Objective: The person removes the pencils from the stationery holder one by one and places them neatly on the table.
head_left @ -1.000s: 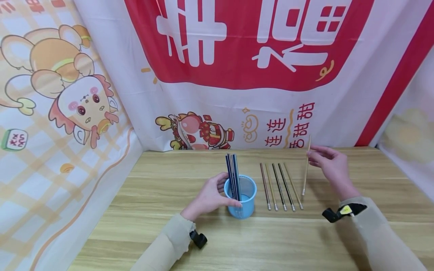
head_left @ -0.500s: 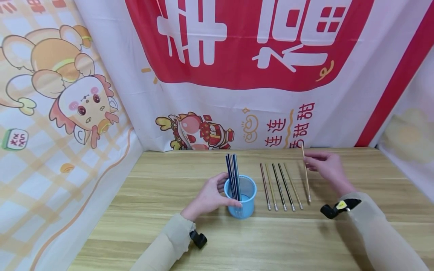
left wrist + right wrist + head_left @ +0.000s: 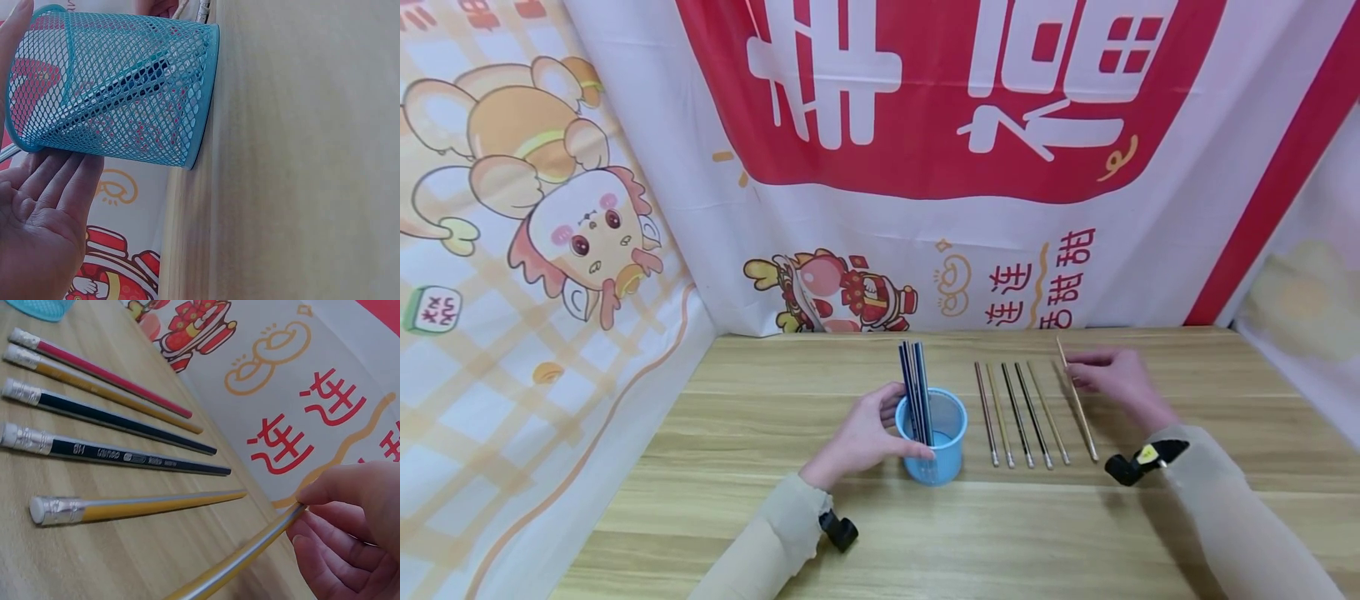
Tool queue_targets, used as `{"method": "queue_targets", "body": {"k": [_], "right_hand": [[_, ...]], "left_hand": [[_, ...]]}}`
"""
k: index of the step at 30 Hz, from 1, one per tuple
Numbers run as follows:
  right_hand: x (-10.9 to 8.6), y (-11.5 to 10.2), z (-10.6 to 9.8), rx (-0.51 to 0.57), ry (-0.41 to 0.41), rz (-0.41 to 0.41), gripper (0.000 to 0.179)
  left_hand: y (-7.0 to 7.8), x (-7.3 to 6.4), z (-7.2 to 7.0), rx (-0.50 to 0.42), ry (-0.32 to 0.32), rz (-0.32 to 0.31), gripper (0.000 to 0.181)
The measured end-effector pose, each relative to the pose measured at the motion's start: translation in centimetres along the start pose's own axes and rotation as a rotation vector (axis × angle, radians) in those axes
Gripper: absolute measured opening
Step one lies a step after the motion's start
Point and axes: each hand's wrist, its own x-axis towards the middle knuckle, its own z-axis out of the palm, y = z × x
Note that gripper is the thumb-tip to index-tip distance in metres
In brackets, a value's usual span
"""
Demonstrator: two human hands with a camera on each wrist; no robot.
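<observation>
My left hand (image 3: 859, 435) holds a blue mesh pencil cup (image 3: 950, 457) upright on the table, thumb on the near side and fingers behind. Several dark pencils (image 3: 914, 392) lean inside it. In the left wrist view, the mesh cup (image 3: 119, 87) rests on the tabletop with the fingers against its side. At the right, my right hand (image 3: 1116, 379) pinches a yellow pencil (image 3: 1082, 414) near its far end, thumb against fingertips. The eraser end points toward me. In the right wrist view, that yellow pencil (image 3: 240, 561) slants beside another yellow pencil (image 3: 144, 506) lying flat.
Between cup and right hand lies a row of pencils, erasers toward me: a red pencil (image 3: 119, 376), a yellow pencil (image 3: 119, 397), two dark pencils (image 3: 137, 457) and the other yellow one. A printed cloth (image 3: 925, 225) hangs behind the wooden table (image 3: 1000, 542).
My right hand has come down and slightly left, lowering the yellow pencil toward the table. Its eraser end has swung right and nearer to me. My left hand and the cup stay put.
</observation>
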Motion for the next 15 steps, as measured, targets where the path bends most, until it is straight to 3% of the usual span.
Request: {"method": "queue_targets", "body": {"k": [8, 15], "right_hand": [[0.22, 0.75, 0.56, -0.023, -0.044, 0.068, 0.044], [0.53, 1.04, 1.03, -0.084, -0.065, 0.042, 0.040]], "left_hand": [[0.01, -0.04, 0.02, 0.002, 0.002, -0.007, 0.093], [0.13, -0.09, -0.02, -0.010, -0.001, 0.004, 0.086]]}}
